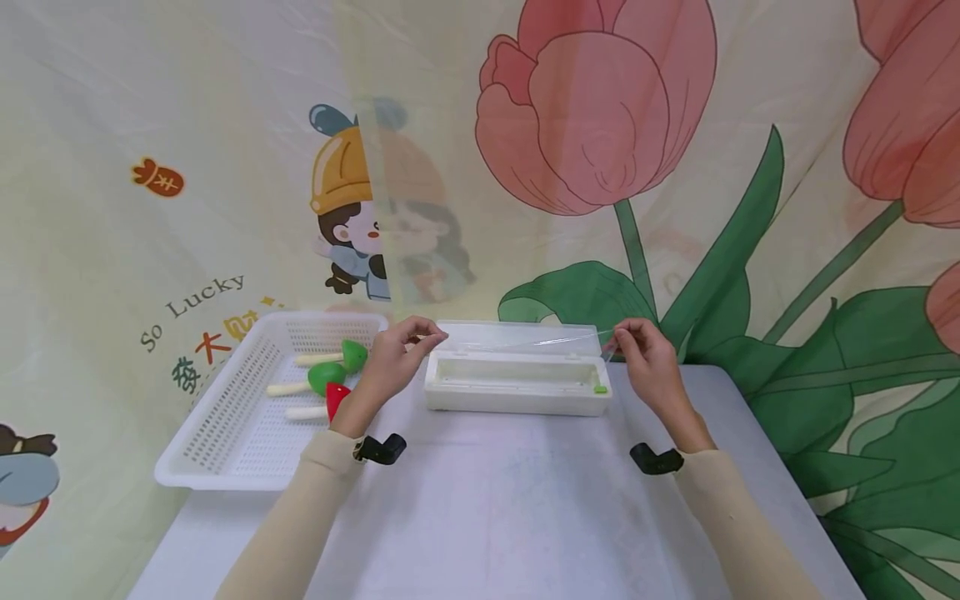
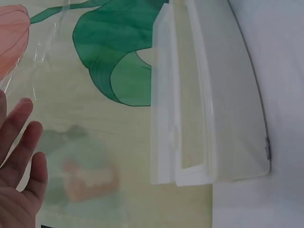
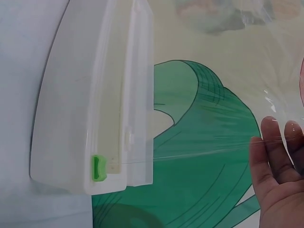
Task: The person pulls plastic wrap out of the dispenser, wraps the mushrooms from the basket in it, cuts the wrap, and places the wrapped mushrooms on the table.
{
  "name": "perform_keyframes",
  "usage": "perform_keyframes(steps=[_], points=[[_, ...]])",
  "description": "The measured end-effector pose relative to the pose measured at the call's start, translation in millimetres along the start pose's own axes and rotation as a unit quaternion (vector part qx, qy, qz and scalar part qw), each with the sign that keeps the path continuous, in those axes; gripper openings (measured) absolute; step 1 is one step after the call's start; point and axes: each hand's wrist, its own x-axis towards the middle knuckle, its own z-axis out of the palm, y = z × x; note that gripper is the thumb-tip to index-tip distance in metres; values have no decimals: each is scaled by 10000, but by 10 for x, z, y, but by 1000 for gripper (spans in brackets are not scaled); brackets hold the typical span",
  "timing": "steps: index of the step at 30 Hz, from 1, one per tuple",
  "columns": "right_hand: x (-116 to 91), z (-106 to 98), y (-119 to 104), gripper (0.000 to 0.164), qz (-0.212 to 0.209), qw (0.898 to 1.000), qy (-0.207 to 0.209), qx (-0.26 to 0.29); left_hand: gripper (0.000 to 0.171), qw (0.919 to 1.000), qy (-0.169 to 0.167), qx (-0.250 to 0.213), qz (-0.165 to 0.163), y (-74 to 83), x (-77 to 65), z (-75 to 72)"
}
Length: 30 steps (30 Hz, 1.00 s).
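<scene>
Clear cling film point(image 1: 562, 340) is stretched taut between my two hands, above a white cling film dispenser box point(image 1: 517, 404). The box's translucent lid point(image 1: 517, 332) stands raised at the back, and a small green slider point(image 3: 99, 168) sits at the right end of its front part. My left hand point(image 1: 397, 358) pinches the film's left corner between thumb and fingertips. On the other side, my right hand point(image 1: 651, 367) pinches the right corner. In the right wrist view, the film point(image 3: 204, 156) runs from the box to the fingers. Fingertips of the left hand are partly out of the left wrist view.
To the left, a white perforated basket point(image 1: 217, 467) holds several pieces with pale sticks: green-headed ones point(image 1: 326, 378) and a red-headed one point(image 1: 336, 398), partly behind my left wrist. A white cloth covers the table point(image 1: 517, 517). A printed curtain point(image 1: 420, 50) hangs behind.
</scene>
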Motion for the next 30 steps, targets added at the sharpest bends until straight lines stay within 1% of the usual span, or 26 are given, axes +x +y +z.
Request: perform_keyframes(steps=[3, 6, 9, 11, 14, 18, 22, 26, 30], points=[[9, 1, -9, 21, -66, 10000, 30, 6, 8, 9992, 84, -335, -210, -13, -7, -20], [43, -5, -24, 20, -195, 9998, 86, 46, 9, 9966, 198, -753, -260, -24, -19, -22], [98, -26, -73, 19, -310, 9992, 220, 103, 12, 9919, 404, -1203, -105, 25, 7, -34], [136, -56, -132, 19, -345, 9987, 315, 196, 13, 9874, 557, -1481, 48, 97, 44, -59], [186, -117, -249, 20, -399, 9974, 453, 386, 12, 9809, 730, -1776, 322, 214, 103, -114], [209, -199, -402, 21, -470, 9951, 602, 634, 9, 9758, 834, -1892, 706, 355, 142, -189], [184, -241, -510, 21, -551, 9934, 683, 741, 8, 9740, 877, -1873, 930, 464, 126, -236], [66, -265, -553, 18, -717, 9914, 646, 887, 7, 9769, 737, -1808, 869, 537, 33, -258], [-142, -316, -564, 15, -953, 9880, 495, 1111, 6, 9819, 433, -1705, 699, 570, -148, -269]])
